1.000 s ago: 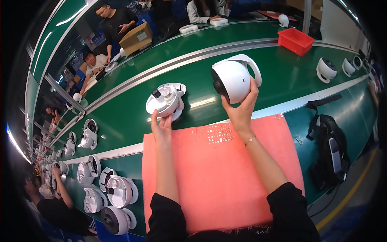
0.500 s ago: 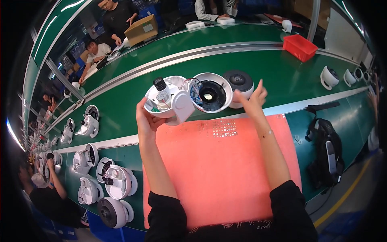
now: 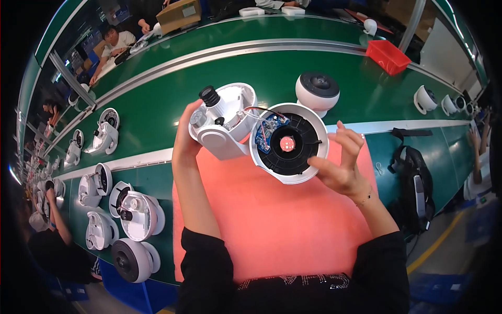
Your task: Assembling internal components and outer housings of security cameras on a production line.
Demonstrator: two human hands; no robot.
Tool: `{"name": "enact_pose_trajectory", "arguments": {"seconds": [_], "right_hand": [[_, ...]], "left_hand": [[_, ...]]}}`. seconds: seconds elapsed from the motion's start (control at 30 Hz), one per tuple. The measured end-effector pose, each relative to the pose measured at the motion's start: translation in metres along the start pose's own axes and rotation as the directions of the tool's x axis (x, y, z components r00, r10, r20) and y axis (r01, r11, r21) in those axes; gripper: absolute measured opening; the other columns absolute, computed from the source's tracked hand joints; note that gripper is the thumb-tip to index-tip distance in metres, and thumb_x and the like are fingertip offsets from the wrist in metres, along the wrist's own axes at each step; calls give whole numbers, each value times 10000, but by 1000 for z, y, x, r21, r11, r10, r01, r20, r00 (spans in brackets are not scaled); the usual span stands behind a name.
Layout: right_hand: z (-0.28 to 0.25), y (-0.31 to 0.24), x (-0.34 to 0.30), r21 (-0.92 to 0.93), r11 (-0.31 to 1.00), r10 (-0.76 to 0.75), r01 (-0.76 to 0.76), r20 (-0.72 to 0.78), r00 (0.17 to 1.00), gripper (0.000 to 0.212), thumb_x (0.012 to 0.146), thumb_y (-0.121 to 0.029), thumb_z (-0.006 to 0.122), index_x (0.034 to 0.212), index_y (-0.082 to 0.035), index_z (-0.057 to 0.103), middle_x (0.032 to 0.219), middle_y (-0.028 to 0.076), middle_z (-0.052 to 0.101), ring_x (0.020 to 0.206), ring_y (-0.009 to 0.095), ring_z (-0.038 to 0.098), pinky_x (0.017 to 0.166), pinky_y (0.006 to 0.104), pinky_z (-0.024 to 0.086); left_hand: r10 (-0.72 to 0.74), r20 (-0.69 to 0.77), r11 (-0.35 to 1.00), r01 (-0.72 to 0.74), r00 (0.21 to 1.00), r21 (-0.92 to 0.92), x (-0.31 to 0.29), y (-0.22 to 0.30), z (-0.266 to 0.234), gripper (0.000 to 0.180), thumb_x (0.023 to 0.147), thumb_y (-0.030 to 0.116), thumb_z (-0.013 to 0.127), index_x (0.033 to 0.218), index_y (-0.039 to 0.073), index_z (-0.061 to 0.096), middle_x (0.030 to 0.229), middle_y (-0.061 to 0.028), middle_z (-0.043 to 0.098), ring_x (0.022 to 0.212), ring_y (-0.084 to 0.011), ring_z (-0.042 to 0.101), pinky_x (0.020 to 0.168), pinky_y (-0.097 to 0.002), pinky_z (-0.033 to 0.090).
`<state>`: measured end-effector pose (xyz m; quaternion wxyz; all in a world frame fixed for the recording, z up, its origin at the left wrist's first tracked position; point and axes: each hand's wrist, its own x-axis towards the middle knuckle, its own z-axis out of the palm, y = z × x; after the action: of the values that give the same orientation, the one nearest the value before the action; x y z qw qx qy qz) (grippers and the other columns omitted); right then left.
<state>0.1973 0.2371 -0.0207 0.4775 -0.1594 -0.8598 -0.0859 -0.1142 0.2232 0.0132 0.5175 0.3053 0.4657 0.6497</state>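
Observation:
My left hand (image 3: 189, 125) is closed around a white rounded camera housing (image 3: 225, 138), its inside facing up with a black cylinder standing out of it. Thin red, black and white wires (image 3: 254, 116) run from it to a round white shell (image 3: 291, 180). This shell is tilted toward me, showing a black ring, a blue circuit board (image 3: 269, 132) and a round hole through which the pink mat shows. At the shell's right edge is my right hand (image 3: 342, 167), its thumb over the rim and its other fingers spread apart beside it.
A pink mat (image 3: 272, 235) lies under my hands. An assembled white camera with a dark face (image 3: 318, 91) stands behind the shell. Several partly opened cameras (image 3: 144, 214) sit at left. A red bin (image 3: 388, 57) and black strap bundle (image 3: 415, 183) are at right. Other people work nearby.
The shell has come nearer and turned to face me, away from the assembled camera behind. My right hand has moved down, its thumb now over the shell's rim. The housing has tilted in my left hand.

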Motion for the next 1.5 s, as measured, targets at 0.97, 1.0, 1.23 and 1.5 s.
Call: {"name": "enact_pose_trajectory", "arguments": {"seconds": [0.97, 1.0, 1.23, 1.5], "right_hand": [[-30, -72, -33, 706, 216, 177, -675, 651, 738, 515, 756, -65, 653, 1218, -12, 432, 1092, 156, 563, 952, 245, 570, 828, 346, 463], [-29, -72, -32, 706, 216, 175, -675, 652, 738, 515, 756, -65, 653, 1218, -12, 432, 1092, 156, 563, 952, 245, 570, 828, 346, 463], [-31, -71, -28, 675, 377, 181, -634, 618, 765, 524, 756, -103, 663, 1221, -6, 440, 1086, 157, 558, 911, 250, 580, 775, 330, 475], [-30, -76, -18, 572, 44, 309, -819, 772, 555, 488, 853, -194, 597, 1245, 12, 393, 1140, 133, 518, 1041, 193, 521, 858, 312, 455]], "left_hand": [[343, 452, 474, -567, 823, 673, -217, -40, 38, 530, 614, 66, 777, 1083, -57, 563, 985, -186, 634, 850, -260, 654, 698, -308, 549], [334, 444, 495, -555, 832, 668, -217, -39, 37, 506, 618, 63, 774, 1068, -53, 575, 948, -174, 647, 806, -249, 665, 666, -295, 553], [378, 416, 455, -557, 827, 695, -214, -40, 35, 426, 599, 131, 798, 956, -24, 626, 831, -126, 673, 717, -209, 673, 600, -253, 526], [178, 158, 816, -235, 971, 528, -213, -44, 20, 546, 632, 141, 800, 1081, -5, 526, 1019, -204, 616, 902, -240, 642, 762, -317, 541]]}}
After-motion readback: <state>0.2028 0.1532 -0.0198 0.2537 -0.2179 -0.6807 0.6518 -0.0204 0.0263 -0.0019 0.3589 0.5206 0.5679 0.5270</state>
